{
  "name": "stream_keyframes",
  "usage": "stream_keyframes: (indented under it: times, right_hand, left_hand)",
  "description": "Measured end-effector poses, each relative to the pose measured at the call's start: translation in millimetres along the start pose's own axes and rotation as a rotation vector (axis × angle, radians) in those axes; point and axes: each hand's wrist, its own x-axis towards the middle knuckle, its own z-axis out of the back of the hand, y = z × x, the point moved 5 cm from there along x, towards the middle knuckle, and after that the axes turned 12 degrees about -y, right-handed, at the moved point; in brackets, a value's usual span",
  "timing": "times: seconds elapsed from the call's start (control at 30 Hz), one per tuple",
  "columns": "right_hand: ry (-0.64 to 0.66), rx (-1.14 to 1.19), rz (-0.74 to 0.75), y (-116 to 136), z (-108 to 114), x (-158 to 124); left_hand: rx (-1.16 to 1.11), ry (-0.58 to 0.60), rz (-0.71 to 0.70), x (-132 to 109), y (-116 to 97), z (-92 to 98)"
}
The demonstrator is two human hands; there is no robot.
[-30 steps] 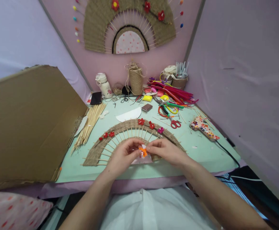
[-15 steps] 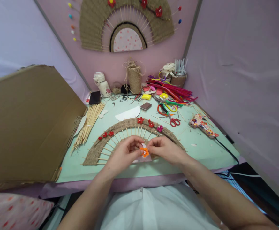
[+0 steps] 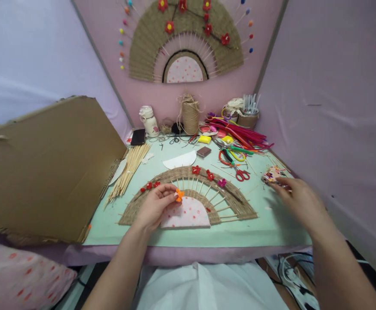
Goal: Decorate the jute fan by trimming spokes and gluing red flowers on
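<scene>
My left hand (image 3: 157, 204) pinches a small orange flower (image 3: 179, 195) between thumb and fingertips, above the woven twine fan (image 3: 175, 174). The fan lies flat on the table, with thin sticks as ribs and a spotted pink half-circle (image 3: 191, 213) at its base. Red and magenta flowers sit on its outer band. Over at the right, my right hand (image 3: 299, 200) has its fingers closed round the handle of a floral-patterned glue gun (image 3: 272, 174), which rests on the table. The hand hides part of the handle.
Scissors (image 3: 242, 174), pliers (image 3: 228, 156) and red pipe cleaners (image 3: 246, 131) lie behind the fan. A twine spool (image 3: 190, 115) and white bottle (image 3: 149, 122) stand at the back. Bundled sticks (image 3: 130, 172) and a cardboard sheet (image 3: 46, 172) are at left. Another fan (image 3: 146, 51) hangs on the wall.
My right hand has left the orange flower and moved right onto the glue gun. My left hand still holds the flower, now slightly further left over the fan. The view has shifted.
</scene>
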Motion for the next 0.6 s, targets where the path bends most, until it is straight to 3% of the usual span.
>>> stream_keyframes:
  times: [0.17,0.27,0.47,0.53,0.6]
  right_hand:
    - [0.089,-0.335,-0.024,-31,-7,2]
    - [0.092,-0.378,-0.041,-34,-13,5]
    - [0.226,-0.350,-0.097,-50,-32,18]
    - [0.202,-0.344,-0.055,-51,-33,20]
    - [0.089,-0.331,0.014,-52,-29,21]
  left_hand:
    - [-0.122,-0.017,0.114,1,0,12.2]
    - [-0.137,-0.029,0.108,0,3,18.0]
    - [-0.081,0.001,0.083,-20,17,30.0]
    - [-0.050,-0.007,0.064,-27,19,36.9]
    - [-0.016,-0.054,0.021,-31,17,48.5]
